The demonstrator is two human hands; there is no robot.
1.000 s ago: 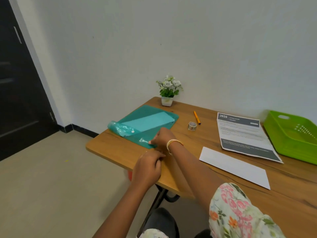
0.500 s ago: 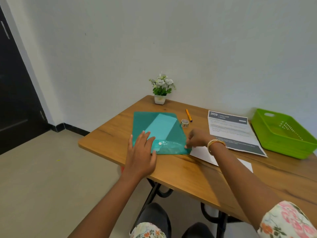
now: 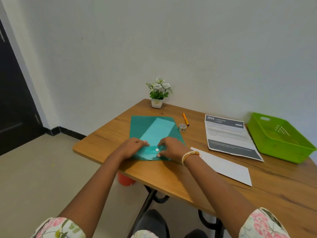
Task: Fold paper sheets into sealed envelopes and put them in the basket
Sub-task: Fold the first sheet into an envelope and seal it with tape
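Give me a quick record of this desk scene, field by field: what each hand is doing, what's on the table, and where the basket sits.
left hand: rests on the teal plastic snap folder, fingers curled at its flap
right hand: presses the flap beside the white snap button
folder contents: a light sheet showing through
wooden table: blank white paper sheet, printed instruction sheet, tape roll, orange pen, small potted plant
green plastic basket: far right, no envelopes visible inside

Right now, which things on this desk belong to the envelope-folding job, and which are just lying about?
Part of the job:
teal plastic folder, with paper inside, under left hand and right hand
blank white sheet
tape roll
green basket

Lying about:
potted flowers
orange pen
printed sheet headed 2659, possibly instructions
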